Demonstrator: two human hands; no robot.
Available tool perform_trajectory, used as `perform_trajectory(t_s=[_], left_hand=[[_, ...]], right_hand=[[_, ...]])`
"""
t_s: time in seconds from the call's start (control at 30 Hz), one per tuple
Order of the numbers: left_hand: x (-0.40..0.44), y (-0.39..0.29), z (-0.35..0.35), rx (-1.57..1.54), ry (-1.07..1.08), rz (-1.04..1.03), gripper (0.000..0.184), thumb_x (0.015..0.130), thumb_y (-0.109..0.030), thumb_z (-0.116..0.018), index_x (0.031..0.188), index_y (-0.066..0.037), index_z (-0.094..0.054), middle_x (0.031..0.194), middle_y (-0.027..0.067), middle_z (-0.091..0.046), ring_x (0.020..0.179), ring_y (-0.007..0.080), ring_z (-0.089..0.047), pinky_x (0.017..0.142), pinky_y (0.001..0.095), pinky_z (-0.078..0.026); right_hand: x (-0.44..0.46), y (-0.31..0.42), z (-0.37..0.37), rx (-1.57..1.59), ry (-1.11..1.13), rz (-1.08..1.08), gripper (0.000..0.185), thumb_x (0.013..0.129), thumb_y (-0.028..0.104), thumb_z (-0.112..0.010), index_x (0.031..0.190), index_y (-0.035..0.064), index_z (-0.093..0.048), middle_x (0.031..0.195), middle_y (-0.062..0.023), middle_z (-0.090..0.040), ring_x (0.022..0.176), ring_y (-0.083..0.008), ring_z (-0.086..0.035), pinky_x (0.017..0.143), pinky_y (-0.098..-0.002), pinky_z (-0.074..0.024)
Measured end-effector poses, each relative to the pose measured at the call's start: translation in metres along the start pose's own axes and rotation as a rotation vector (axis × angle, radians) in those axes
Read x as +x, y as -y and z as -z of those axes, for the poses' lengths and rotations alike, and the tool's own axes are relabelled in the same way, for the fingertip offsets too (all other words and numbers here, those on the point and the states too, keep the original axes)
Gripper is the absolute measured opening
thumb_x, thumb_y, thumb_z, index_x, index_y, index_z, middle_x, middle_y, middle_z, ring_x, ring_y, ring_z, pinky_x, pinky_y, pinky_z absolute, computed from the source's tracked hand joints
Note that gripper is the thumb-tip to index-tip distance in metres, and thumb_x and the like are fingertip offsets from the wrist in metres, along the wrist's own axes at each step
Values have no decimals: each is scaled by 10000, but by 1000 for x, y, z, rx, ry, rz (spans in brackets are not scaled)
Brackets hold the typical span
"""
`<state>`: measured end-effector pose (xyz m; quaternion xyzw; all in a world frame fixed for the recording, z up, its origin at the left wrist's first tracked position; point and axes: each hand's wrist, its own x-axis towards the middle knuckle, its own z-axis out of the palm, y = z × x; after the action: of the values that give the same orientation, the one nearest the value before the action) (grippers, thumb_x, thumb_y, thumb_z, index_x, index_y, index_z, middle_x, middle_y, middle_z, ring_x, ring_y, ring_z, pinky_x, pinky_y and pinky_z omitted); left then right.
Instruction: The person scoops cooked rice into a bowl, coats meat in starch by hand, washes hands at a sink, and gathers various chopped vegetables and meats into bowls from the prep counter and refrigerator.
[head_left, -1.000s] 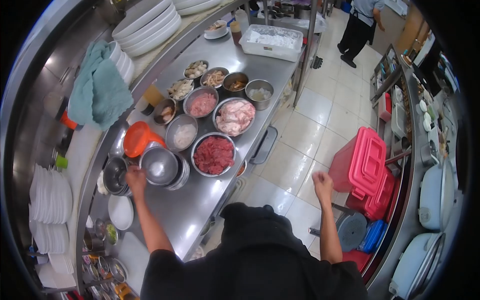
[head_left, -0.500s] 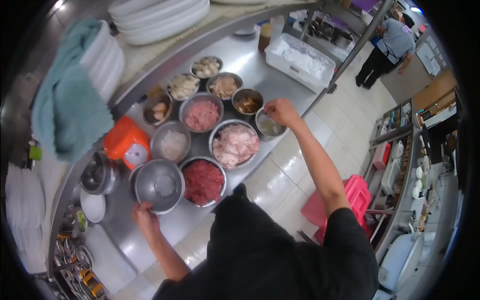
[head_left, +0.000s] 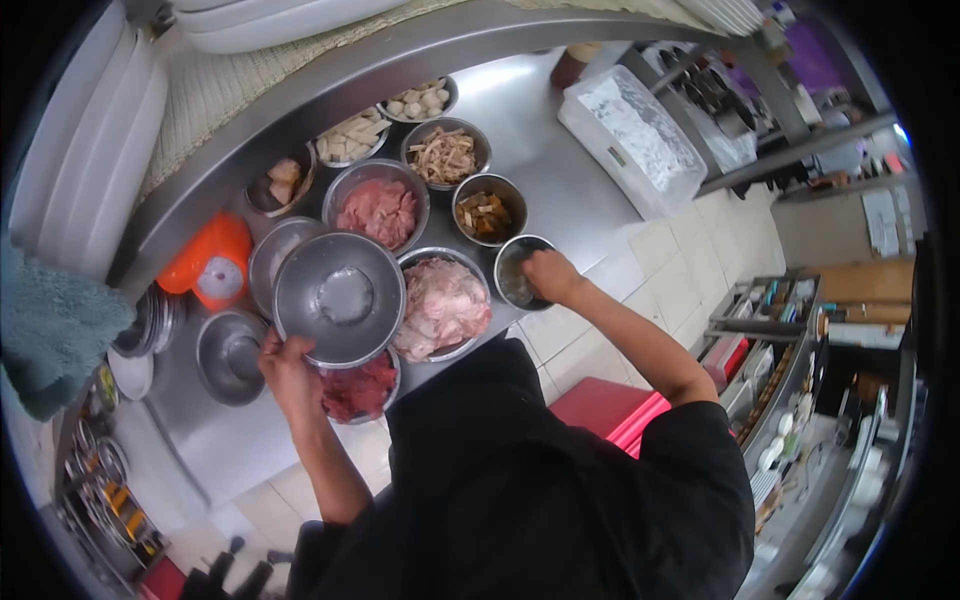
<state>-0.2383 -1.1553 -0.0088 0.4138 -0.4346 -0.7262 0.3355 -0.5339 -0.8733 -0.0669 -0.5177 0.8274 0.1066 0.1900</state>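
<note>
My left hand (head_left: 288, 372) grips the near rim of a steel mixing bowl (head_left: 378, 260), which is held over the red meat (head_left: 362, 388) and partly hides it. A wet-looking patch shows at its bottom. My right hand (head_left: 548, 275) reaches into a small steel bowl (head_left: 508, 247) with pale contents; its fingers are bunched and their tips are hidden. Nearby stand a bowl of pale pink meat (head_left: 442, 308), a bowl of brown pieces (head_left: 484, 214) and a bowl of pink meat slices (head_left: 378, 210). Another steel bowl (head_left: 225, 350) rests left of my left hand.
An orange kitchen scale (head_left: 215, 262) sits at the left. Behind are bowls of shredded pieces (head_left: 445, 155), pale strips (head_left: 352, 137) and white balls (head_left: 418, 100). A white plastic tub (head_left: 635, 140) stands at the far right, near a shelf post. A red box (head_left: 605, 408) is below.
My left hand has lifted the mixing bowl off the bowl beneath and carried it right, over the red meat. My right hand has dipped lower into the small bowl. The view has shifted.
</note>
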Motion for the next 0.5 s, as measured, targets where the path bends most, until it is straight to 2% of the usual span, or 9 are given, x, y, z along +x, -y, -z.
perform_trajectory(t_s=[0.03, 0.13, 0.2, 0.23, 0.33, 0.43, 0.5], left_hand=[[-4, 2, -2, -7, -18, -25, 264, 652, 72, -486, 873, 81, -630, 808, 94, -638, 700, 135, -570, 667, 227, -430], [-31, -8, -28, -44, -133, -106, 298, 662, 68, -477, 928, 79, -610, 818, 91, -637, 725, 134, -574, 707, 237, -438], [-48, -7, -38, -70, -186, -115, 329, 667, 66, -476, 972, 81, -597, 831, 91, -636, 742, 132, -576, 736, 243, -440], [-54, -2, -41, -115, -185, -126, 380, 672, 61, -478, 1040, 87, -569, 856, 105, -633, 714, 142, -589, 673, 234, -468], [-85, -1, -58, -65, -232, -5, 299, 708, 10, -484, 993, 65, -557, 810, 114, -617, 606, 150, -582, 491, 234, -461], [-97, 29, -65, -132, -293, -72, 278, 713, 3, -489, 976, 61, -556, 727, 102, -605, 474, 146, -541, 369, 232, -415], [-105, 41, -76, -137, -337, -109, 264, 717, -1, -496, 967, 60, -555, 693, 93, -596, 422, 140, -510, 321, 227, -377]], right_hand=[[4, -7, -8, 23, -22, 53, 176, 692, 59, -590, 841, 44, -682, 807, -171, -657, 782, -345, -656, 707, -425, -539], [4, -19, 11, 347, -103, 198, 178, 732, 45, -577, 879, 47, -679, 857, -168, -648, 850, -365, -637, 769, -430, -517], [-2, -20, 30, 511, -122, 204, 169, 778, 45, -566, 912, 44, -669, 911, -170, -639, 883, -371, -621, 800, -429, -499], [-4, -23, 38, 594, -138, 201, 164, 801, 44, -560, 928, 43, -664, 938, -171, -634, 900, -373, -613, 815, -429, -489], [-8, -37, 50, 722, -90, 294, 148, 863, 59, -535, 966, 16, -632, 991, -184, -617, 883, -337, -608, 783, -398, -489], [-4, -51, 42, 963, 19, 278, 127, 883, 54, -535, 968, 16, -621, 959, -136, -629, 758, -250, -616, 692, -342, -497], [-2, -55, 44, 1245, 171, 170, 114, 891, 50, -527, 951, 20, -620, 941, -99, -628, 697, -190, -604, 641, -313, -489]])
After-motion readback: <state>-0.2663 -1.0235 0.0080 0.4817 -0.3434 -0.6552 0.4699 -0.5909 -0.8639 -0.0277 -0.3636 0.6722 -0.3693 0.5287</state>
